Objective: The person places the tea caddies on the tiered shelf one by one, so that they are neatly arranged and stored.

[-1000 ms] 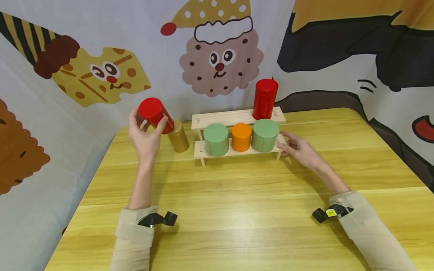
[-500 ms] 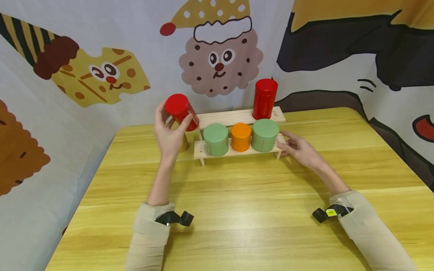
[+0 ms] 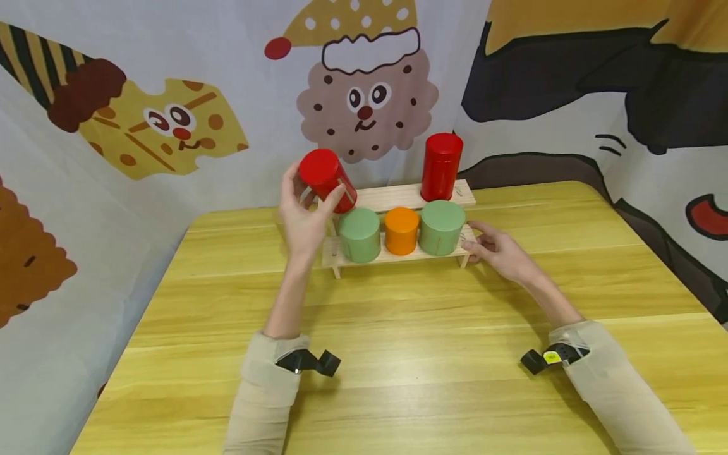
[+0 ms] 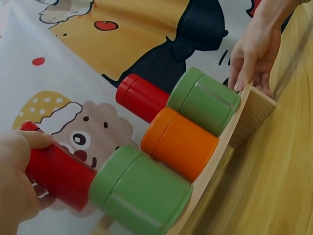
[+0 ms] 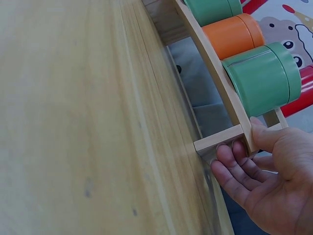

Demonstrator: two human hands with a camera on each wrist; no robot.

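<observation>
My left hand (image 3: 304, 218) holds a red canister (image 3: 325, 177), tilted, at the left end of the upper step of a two-step wooden rack (image 3: 392, 197). Thumb and fingers lie on opposite sides of its body. My right hand (image 3: 503, 256) grips the right end of the rack's lower step, thumb on the board (image 5: 239, 122) and fingertips under it. A green canister (image 3: 360, 237), an orange one (image 3: 401, 232) and another green one (image 3: 442, 229) stand in a row on that lower step. A second red canister (image 3: 441, 167) stands upright at the upper step's right end.
The rack stands toward the back of a wood-grain table (image 3: 392, 354). Behind it hangs a cloth with cartoon prints (image 3: 370, 107). The gold canister seen earlier at the left of the rack is hidden behind my left hand.
My left hand has carried the red canister rightward, from above the gold canister to the upper step's left end. My right hand stays on the rack, which has not moved.
</observation>
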